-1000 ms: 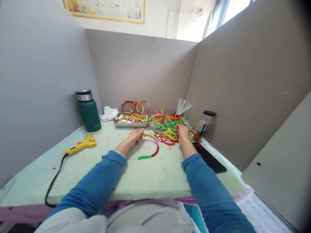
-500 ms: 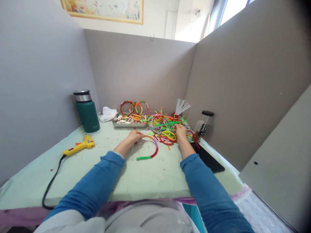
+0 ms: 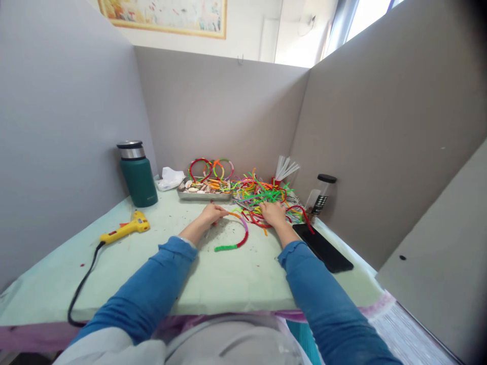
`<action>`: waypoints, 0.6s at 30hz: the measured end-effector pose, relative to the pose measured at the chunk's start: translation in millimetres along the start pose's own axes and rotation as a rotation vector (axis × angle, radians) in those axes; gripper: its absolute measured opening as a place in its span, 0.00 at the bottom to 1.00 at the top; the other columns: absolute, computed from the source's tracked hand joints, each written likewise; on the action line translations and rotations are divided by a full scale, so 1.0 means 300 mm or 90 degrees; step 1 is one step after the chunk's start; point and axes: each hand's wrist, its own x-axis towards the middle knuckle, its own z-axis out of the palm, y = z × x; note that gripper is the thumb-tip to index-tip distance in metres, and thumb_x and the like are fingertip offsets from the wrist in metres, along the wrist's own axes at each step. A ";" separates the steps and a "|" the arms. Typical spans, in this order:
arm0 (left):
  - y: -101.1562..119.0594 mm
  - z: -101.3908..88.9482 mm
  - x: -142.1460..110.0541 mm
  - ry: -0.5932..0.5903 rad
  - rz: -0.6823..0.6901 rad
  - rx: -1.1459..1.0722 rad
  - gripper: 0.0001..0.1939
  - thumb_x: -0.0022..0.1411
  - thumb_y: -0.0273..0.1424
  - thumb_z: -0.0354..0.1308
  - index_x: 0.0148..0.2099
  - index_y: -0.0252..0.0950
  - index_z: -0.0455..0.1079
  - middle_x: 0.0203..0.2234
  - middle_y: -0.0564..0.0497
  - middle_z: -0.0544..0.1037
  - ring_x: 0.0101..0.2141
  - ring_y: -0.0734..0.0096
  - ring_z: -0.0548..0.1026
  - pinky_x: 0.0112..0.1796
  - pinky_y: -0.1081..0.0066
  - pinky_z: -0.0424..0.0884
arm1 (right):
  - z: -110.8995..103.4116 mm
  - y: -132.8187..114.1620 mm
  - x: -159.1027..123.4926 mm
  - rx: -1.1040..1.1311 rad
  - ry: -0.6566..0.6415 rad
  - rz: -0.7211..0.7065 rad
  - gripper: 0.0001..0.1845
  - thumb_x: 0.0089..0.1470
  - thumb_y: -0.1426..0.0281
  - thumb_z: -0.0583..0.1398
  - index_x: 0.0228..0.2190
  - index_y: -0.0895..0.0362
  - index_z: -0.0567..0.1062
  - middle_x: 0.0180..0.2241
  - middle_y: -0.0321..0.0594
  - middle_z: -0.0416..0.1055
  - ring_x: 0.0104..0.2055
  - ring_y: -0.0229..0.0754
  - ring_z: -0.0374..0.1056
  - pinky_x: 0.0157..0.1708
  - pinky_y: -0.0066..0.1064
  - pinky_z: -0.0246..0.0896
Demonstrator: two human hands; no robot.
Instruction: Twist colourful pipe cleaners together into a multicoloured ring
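My left hand (image 3: 210, 213) is closed around the far end of a curved headband wrapped in green, red, purple and orange fuzzy wire (image 3: 238, 238), which arcs across the pale green table cover (image 3: 228, 274). My right hand (image 3: 272, 213) lies palm down on a heap of coloured pipe cleaners (image 3: 262, 195), fingers curled into the strands. Whether it grips one I cannot make out.
A metal tray (image 3: 204, 193) of shells with finished headbands behind it stands at the back. A green flask (image 3: 137, 175) and a yellow glue gun (image 3: 124, 229) with its cable are at the left. A black phone (image 3: 323, 247) and a dark-lidded jar (image 3: 321, 197) are at the right. Grey partitions enclose the desk.
My right hand has slid left and a little nearer across the pipe cleaner heap. The left hand and the headband have stayed put.
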 end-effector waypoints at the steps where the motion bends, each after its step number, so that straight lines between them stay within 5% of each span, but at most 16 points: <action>1: 0.000 0.000 0.000 0.000 0.001 -0.001 0.15 0.43 0.37 0.63 0.30 0.30 0.69 0.13 0.58 0.60 0.11 0.85 0.53 0.14 0.77 0.52 | -0.001 -0.008 0.000 -0.012 -0.004 0.002 0.27 0.57 0.57 0.43 0.38 0.59 0.75 0.41 0.50 0.70 0.49 0.53 0.55 0.47 0.46 0.44; 9: -0.005 0.002 0.007 -0.003 -0.002 -0.009 0.16 0.43 0.38 0.64 0.30 0.29 0.70 0.12 0.59 0.60 0.11 0.84 0.53 0.14 0.76 0.51 | 0.011 0.018 0.045 0.068 -0.021 0.052 0.29 0.57 0.56 0.43 0.34 0.60 0.77 0.42 0.52 0.70 0.50 0.53 0.57 0.47 0.43 0.48; 18: -0.019 0.002 0.022 -0.014 0.012 -0.012 0.13 0.45 0.35 0.62 0.29 0.30 0.68 0.12 0.58 0.60 0.11 0.84 0.53 0.14 0.76 0.51 | 0.070 0.109 0.102 0.473 0.177 0.037 0.14 0.43 0.71 0.55 0.34 0.59 0.73 0.33 0.41 0.73 0.34 0.39 0.67 0.36 0.30 0.60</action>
